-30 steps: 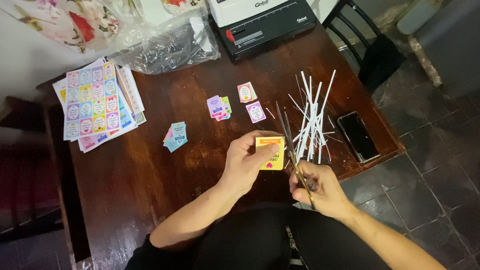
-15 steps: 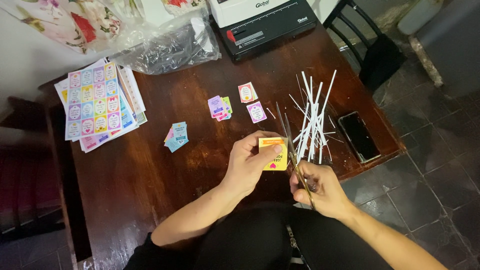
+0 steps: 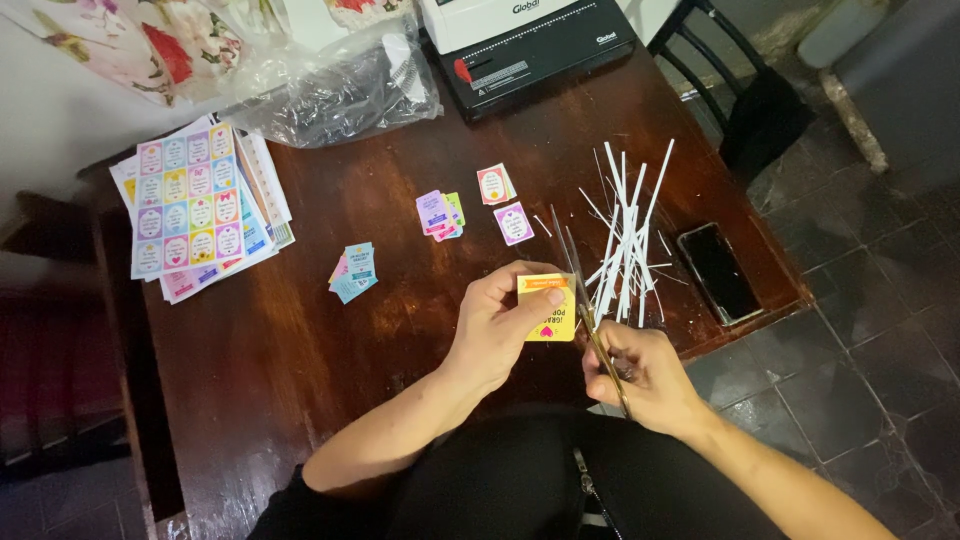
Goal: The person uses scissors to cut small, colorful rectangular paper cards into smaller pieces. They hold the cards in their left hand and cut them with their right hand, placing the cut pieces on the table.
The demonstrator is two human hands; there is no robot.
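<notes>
Left hand [image 3: 500, 325], at centre of frame, is grasping a small yellow card [image 3: 550, 310] between thumb and fingers, holding it just above the near edge of the dark wooden table [image 3: 300, 340]. Right hand [image 3: 645, 375], lower right of centre, is closed around the handles of a pair of scissors [image 3: 585, 295]; the blades point toward the top of the frame and lie against the card's right edge. Whether the blades are parted cannot be told. Just right of the blades lies a loose heap of thin white paper strips [image 3: 625, 240], and beside it, near the right table edge, a dark phone [image 3: 718, 272] lies flat. Small piles of cut cards lie at mid-table: a blue pile [image 3: 352, 272], a purple pile [image 3: 438, 213], a pink-bordered pile [image 3: 495, 184] and a single purple card [image 3: 513, 223]. A stack of printed sheets [image 3: 195, 210] sits at the left. At upper centre are a clear plastic bag [image 3: 335, 90] and a black and white binding machine [image 3: 525, 40].
</notes>
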